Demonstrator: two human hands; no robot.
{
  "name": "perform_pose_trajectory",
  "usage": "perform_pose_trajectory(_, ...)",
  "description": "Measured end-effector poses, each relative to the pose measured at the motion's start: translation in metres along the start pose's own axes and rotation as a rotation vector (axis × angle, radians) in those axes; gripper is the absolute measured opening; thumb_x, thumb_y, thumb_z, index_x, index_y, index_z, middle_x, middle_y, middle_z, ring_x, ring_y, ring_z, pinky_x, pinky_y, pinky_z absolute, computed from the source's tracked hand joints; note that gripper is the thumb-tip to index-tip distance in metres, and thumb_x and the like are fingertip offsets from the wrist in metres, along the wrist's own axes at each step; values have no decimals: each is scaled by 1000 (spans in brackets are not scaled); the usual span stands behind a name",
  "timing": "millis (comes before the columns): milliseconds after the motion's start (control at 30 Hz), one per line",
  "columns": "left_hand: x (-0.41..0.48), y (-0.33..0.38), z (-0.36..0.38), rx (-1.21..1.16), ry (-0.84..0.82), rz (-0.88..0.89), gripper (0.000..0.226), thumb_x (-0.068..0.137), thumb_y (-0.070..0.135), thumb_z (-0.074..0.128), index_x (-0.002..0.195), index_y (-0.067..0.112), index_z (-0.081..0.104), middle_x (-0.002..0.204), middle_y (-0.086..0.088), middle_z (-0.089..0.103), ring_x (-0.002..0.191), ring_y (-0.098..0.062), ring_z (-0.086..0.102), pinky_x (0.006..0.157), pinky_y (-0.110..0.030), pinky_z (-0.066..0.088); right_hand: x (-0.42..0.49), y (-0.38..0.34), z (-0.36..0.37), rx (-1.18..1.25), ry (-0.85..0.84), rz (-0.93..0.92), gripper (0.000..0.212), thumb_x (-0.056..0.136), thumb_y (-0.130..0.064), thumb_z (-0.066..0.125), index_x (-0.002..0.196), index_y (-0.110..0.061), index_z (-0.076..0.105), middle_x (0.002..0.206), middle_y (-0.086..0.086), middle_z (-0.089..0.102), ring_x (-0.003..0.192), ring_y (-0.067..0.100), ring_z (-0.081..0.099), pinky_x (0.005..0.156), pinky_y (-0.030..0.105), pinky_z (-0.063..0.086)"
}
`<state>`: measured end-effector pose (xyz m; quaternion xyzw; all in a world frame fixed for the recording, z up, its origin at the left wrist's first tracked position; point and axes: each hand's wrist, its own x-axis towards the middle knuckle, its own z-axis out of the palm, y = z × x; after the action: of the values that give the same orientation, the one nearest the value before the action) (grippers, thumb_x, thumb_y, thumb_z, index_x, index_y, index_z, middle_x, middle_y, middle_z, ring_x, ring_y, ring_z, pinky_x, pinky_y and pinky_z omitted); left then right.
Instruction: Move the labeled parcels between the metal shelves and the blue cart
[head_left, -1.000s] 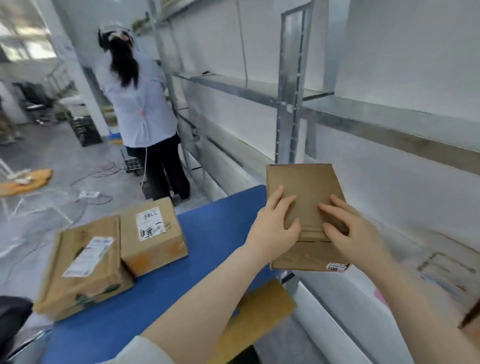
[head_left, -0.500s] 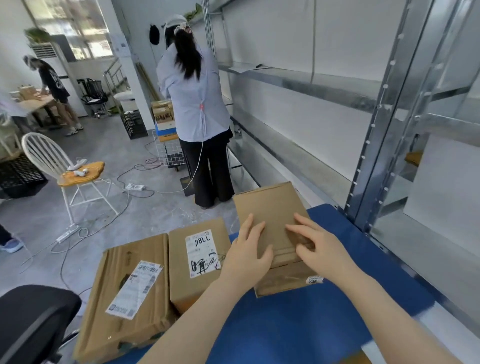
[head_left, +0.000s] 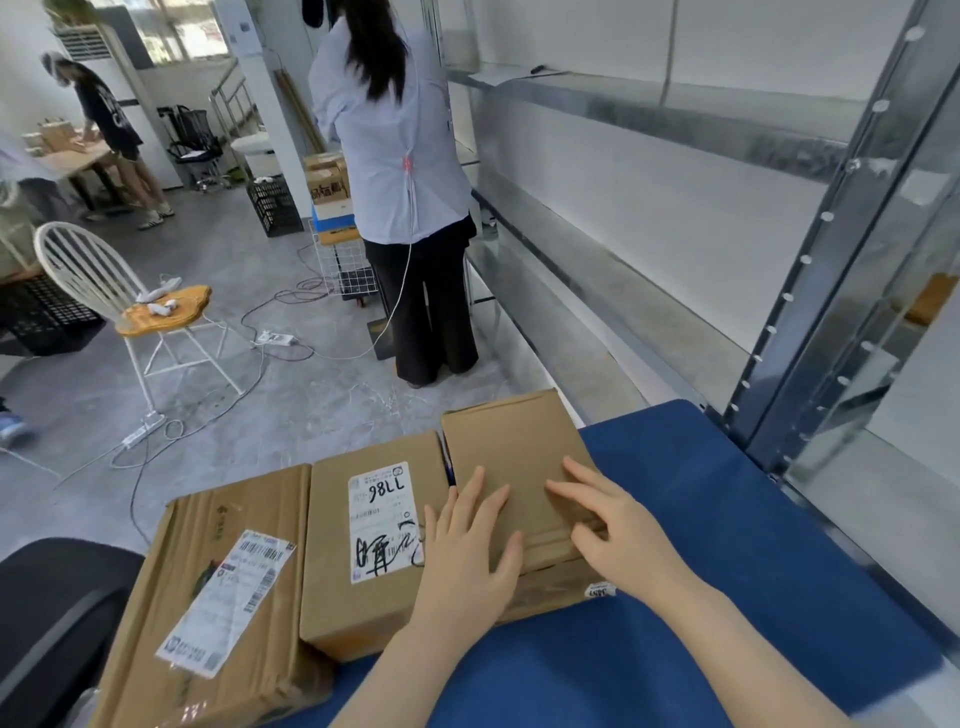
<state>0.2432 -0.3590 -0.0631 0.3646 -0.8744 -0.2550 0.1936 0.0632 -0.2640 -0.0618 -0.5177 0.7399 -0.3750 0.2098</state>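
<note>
A plain brown parcel lies on the blue cart, tight against a middle parcel with a handwritten white label. My left hand rests flat across the seam between these two, fingers straight. On the plain parcel's top lies my right hand, its fingers lightly bent and its thumb at the near edge. A larger flat parcel with a barcode label sits at the cart's left. The metal shelves run along the right.
A person in a light shirt stands at the shelves ahead. A white chair and loose cables are on the grey floor to the left. A black chair is at the lower left. Another person works at a far table.
The plain parcel came from the shelf side over to the cart and now sits down against the labelled parcel. My left hand slid left onto the seam; both hands flattened on top.
</note>
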Motion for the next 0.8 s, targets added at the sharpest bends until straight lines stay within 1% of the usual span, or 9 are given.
perform_pose_trajectory(100,0,-1,2,-8,9,2,48,95,42,44,142,41,32,155,23,3,146,-10,-8,118,-39,-6,1,2,1,0,4,-16,55,85,-15,49,129,-47,48,148,-30,23,140,3,20,104,38,39)
perform_pose_trajectory(200,-1,-2,2,-2,10,-11,48,95,42,44,142,41,32,154,23,2,145,-10,-9,118,-38,-5,0,2,4,-22,-1,-25,53,87,-16,47,131,-46,46,149,-29,21,142,4,14,107,37,36)
perform_pose_trajectory(267,-2,0,1,-4,2,-12,48,95,42,44,142,41,32,154,23,2,146,-11,-8,119,-39,-4,-1,1,3,-40,-14,-29,52,89,-17,46,133,-45,45,150,-28,18,143,5,11,112,36,30)
perform_pose_trajectory(333,-2,3,-4,-8,-23,-24,47,95,43,44,141,42,32,154,23,3,146,-13,-6,119,-43,-1,-3,-1,-2,-48,-14,-23,51,91,-19,46,135,-46,42,150,-29,14,143,4,7,114,31,22)
perform_pose_trajectory(467,-3,25,-16,43,-27,-35,48,94,46,46,140,43,35,158,12,7,146,-16,-5,117,-46,0,-31,-8,-30,-10,104,25,46,94,-31,47,134,-51,38,148,-33,13,139,-6,6,108,20,20)
perform_pose_trajectory(567,0,65,-20,41,-41,122,47,92,38,54,137,37,44,158,2,17,146,-22,3,117,-47,7,-81,-4,-62,-48,178,114,46,93,-34,45,135,-51,36,147,-32,17,137,-6,15,107,18,17)
perform_pose_trajectory(700,0,145,9,-25,-139,451,41,82,9,68,122,15,63,144,-21,41,138,-43,27,109,-58,25,-174,8,-106,-142,315,287,47,90,-31,43,135,-42,41,149,-14,33,136,3,27,104,17,20)
perform_pose_trajectory(733,-6,171,24,-53,-196,507,43,80,4,70,120,14,64,143,-21,42,138,-43,28,109,-58,26,-203,10,-118,-153,375,336,47,90,-27,44,135,-39,44,147,-10,37,135,5,30,105,17,20)
perform_pose_trajectory(800,-25,218,55,-93,-321,591,45,81,3,67,124,18,62,146,-16,40,140,-38,24,110,-54,24,-259,9,-140,-167,483,425,47,89,-20,46,134,-31,49,142,-2,45,130,11,38,107,20,25)
